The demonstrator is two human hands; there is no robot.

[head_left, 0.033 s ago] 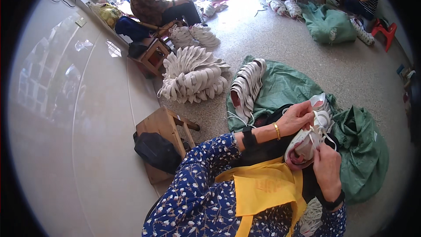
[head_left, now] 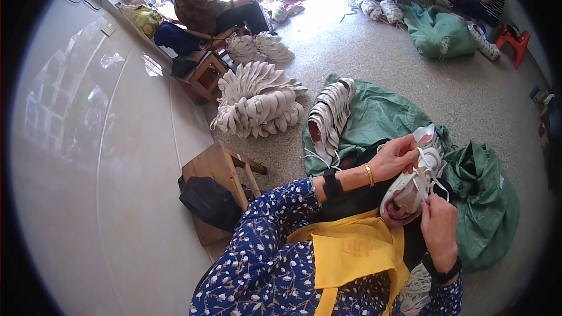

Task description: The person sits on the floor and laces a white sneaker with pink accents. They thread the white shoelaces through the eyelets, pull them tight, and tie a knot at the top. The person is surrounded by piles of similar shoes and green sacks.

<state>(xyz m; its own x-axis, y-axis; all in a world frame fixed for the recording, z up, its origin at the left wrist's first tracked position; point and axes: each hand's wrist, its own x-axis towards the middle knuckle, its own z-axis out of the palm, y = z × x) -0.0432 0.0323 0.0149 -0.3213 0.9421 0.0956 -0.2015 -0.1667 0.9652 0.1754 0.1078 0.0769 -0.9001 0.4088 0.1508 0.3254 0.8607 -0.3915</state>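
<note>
Above the lap, at the edge of a bright yellow cloth apron [head_left: 345, 257], a white shoe upper with a pinkish lining [head_left: 404, 190] is held between two bare hands, its gaping end turned toward the body. By the left hand [head_left: 396, 159], with fingertips pinched together, the laced part is held from the far side; whether lace or fabric is gripped there cannot be told. By the right hand [head_left: 440, 222], a thin white lace [head_left: 424, 191] is clamped between thumb and fingers. The upper seems to be steadied from one side so that the lace can be kept under control from the other, with the lacing left exposed.

On the right, free space is bounded by a crumpled green woven sack [head_left: 486, 216], soft enough, it is judged, to be brushed harmlessly. Ahead, a curved row of nested white uppers [head_left: 333, 111] is laid on a spread green sheet [head_left: 383, 105]. At the left elbow, room is narrowed by a brown wooden stool [head_left: 208, 169], on which a black fabric bag [head_left: 211, 202] is rested.
</note>
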